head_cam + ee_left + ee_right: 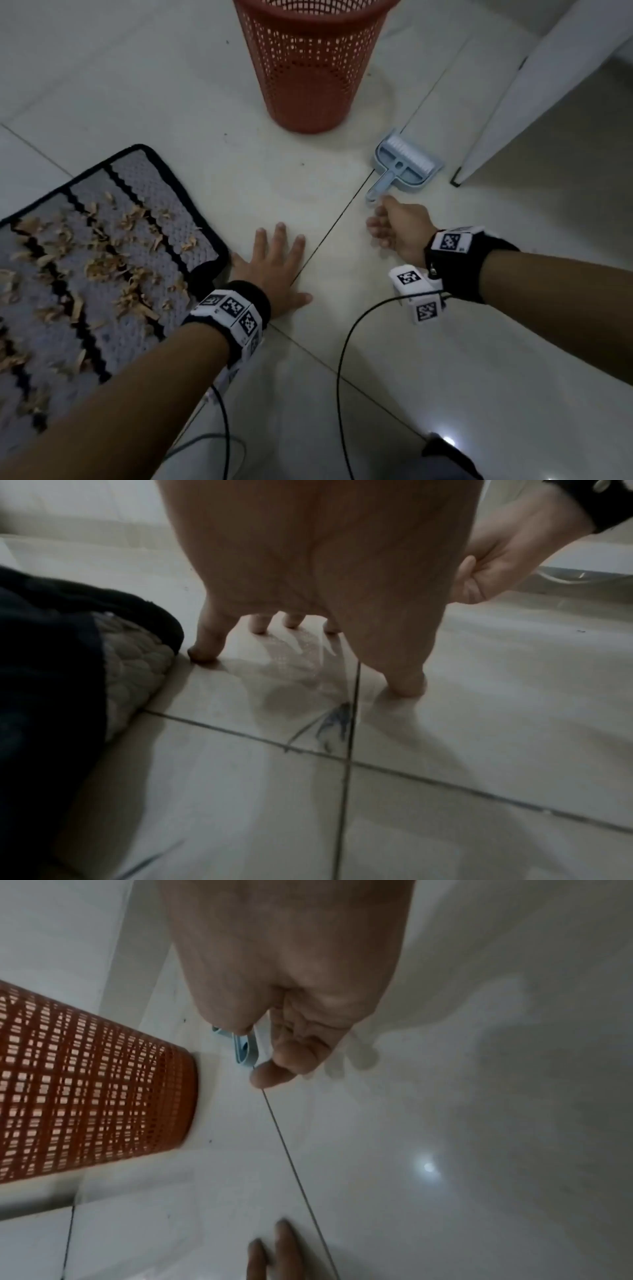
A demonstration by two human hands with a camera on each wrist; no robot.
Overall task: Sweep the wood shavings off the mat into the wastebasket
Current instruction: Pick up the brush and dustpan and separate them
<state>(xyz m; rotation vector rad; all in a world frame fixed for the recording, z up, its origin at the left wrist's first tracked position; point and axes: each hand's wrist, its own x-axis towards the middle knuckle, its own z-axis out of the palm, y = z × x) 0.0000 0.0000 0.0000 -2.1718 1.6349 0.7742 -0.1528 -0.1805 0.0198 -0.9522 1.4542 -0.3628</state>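
Observation:
A grey and black mat (pixel 164 192) lies on the floor at the left, strewn with wood shavings (pixel 102 267). The red mesh wastebasket (pixel 308 61) stands upright at the top centre. To its right a light blue dustpan (pixel 407 164) lies flat with a brush in it. My left hand (pixel 274 260) rests flat on the tiles, fingers spread, beside the mat's corner (pixel 137 653). My right hand (pixel 394 222) hovers at the tip of the dustpan handle (pixel 244 1053). Its fingers are loosely curled with thumb and forefinger around the handle end, no firm grip showing.
A white furniture panel (pixel 513 102) slants down to the floor just right of the dustpan. Black cables (pixel 342 359) trail from both wrists across the tiles near me. Open tiled floor lies between the mat, the basket (pixel 85 1083) and the dustpan.

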